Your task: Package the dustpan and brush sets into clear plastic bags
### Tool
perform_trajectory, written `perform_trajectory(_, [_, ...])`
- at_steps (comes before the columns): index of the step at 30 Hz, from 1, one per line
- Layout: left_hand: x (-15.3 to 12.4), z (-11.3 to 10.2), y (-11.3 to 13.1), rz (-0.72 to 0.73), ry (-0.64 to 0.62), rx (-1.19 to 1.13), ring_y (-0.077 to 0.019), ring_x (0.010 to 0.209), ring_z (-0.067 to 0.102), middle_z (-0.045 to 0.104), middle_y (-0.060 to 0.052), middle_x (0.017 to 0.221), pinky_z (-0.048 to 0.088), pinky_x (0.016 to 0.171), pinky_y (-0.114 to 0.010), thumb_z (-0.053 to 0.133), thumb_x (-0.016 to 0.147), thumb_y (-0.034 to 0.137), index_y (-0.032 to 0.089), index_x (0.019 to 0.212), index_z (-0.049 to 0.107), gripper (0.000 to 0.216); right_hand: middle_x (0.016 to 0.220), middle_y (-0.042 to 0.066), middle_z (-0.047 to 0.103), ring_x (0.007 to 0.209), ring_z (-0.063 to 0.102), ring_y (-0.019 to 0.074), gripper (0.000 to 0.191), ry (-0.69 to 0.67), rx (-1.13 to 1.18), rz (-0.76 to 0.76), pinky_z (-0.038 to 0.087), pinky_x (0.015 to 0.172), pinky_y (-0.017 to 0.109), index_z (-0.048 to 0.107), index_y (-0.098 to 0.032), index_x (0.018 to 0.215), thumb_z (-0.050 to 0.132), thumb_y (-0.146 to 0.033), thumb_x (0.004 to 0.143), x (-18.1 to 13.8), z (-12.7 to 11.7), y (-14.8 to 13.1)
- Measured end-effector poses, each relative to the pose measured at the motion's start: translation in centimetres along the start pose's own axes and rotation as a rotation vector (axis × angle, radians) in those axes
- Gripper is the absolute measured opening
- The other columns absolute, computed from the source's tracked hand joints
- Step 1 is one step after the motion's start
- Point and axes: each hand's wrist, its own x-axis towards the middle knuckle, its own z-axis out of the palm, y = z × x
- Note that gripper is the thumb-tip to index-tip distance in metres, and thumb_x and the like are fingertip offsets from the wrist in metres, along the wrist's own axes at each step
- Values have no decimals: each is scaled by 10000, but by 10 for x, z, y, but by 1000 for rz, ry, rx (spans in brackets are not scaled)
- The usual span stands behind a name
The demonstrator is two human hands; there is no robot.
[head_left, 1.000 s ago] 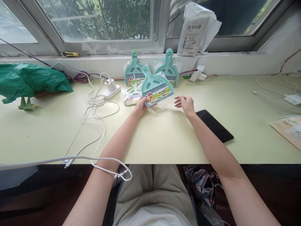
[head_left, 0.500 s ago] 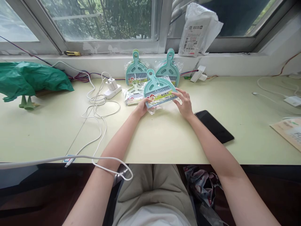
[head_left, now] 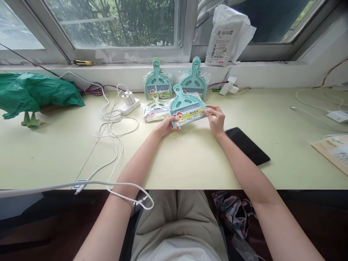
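Note:
Between my two hands is a teal dustpan and brush set (head_left: 187, 103), wrapped in clear plastic with a printed label across it, tilted slightly. My left hand (head_left: 168, 125) grips its lower left corner, thumb on the front. At the right edge, my right hand (head_left: 216, 119) pinches the wrapping and pan between thumb and fingers. Behind it, a teal stack of dustpan sets (head_left: 195, 78) and another stack with a green rim (head_left: 157, 80) lean on the wall below the window. A pale green wrapped set (head_left: 156, 108) lies just left of the held one, partly covered by it.
A black phone (head_left: 247, 146) lies by my right forearm. White cables (head_left: 115, 136) and a power strip (head_left: 129, 106) spread on the left, one cable crossing my left forearm. Beyond are a green plastic bag (head_left: 40, 92), a yellow cutter (head_left: 83, 62) and a white parcel (head_left: 224, 40).
The held dustpan set has shifted slightly right and down. My right hand's fingers, looser before, have closed on its right edge; my left hand keeps its hold.

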Motion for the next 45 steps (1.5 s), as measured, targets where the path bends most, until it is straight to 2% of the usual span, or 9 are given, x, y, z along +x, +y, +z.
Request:
perform_trajectory(5, [-3,2,2,-33,-54,28,-142,520,653,686,-54,800,459,471,-234,554,753,142,141,1043,479,299,1077,72,676,1002,652,211,168,43,-24,62,577,722,327,754,-224,867,621,-320,830,1,3,9])
perform_trajectory(15, [-3,2,1,-12,-84,67,-124,512,648,684,-50,857,422,430,-214,576,738,142,150,1050,461,332,1037,82,660,995,639,222,128,57,-47,73,572,627,295,739,-215,856,639,-271,798,1,5,12])
perform_trajectory(20, [-2,-1,-1,15,-115,86,-135,530,663,674,-53,885,417,418,-208,609,724,164,157,1072,454,381,1116,77,638,887,644,189,196,29,-20,116,578,663,307,708,-227,956,637,-284,783,1,6,15])
perform_trajectory(23, [0,-3,-3,26,-130,101,-135,531,662,675,-54,887,417,417,-208,608,724,173,161,1090,448,399,1235,75,614,843,661,173,396,8,86,172,591,734,344,631,-258,1156,644,-266,760,1,8,20])
perform_trajectory(26, [0,-4,-3,31,-136,112,-137,526,662,678,-53,893,410,413,-214,598,729,179,168,1101,446,402,1256,74,635,959,675,204,509,-58,242,261,579,866,402,567,-266,1268,625,-255,762,2,11,28])
perform_trajectory(31, [-3,1,0,21,-109,124,-137,511,654,682,-62,866,393,405,-219,594,738,186,151,1111,467,396,1220,61,679,1145,630,237,467,-135,427,388,536,974,444,626,-232,1203,610,-282,740,2,16,34])
perform_trajectory(37, [-4,7,3,-21,-29,134,-114,514,641,699,-104,981,416,402,-207,546,855,394,147,1210,523,433,1195,60,692,1095,653,238,463,-108,469,474,564,921,427,646,-220,1174,606,-284,717,0,16,28])
perform_trajectory(41, [-2,4,1,30,-134,134,-147,598,674,690,-131,1105,466,433,-219,404,882,646,191,1261,547,608,1194,74,686,1077,657,238,481,-93,481,494,578,882,414,634,-210,1192,594,-280,718,-1,15,27])
perform_trajectory(45, [-4,1,-1,114,-173,169,-180,781,708,638,-128,1237,524,520,-222,481,847,648,250,1336,482,631,1203,84,674,1069,655,227,488,-52,462,507,577,878,400,614,-204,1219,570,-289,740,0,14,30])
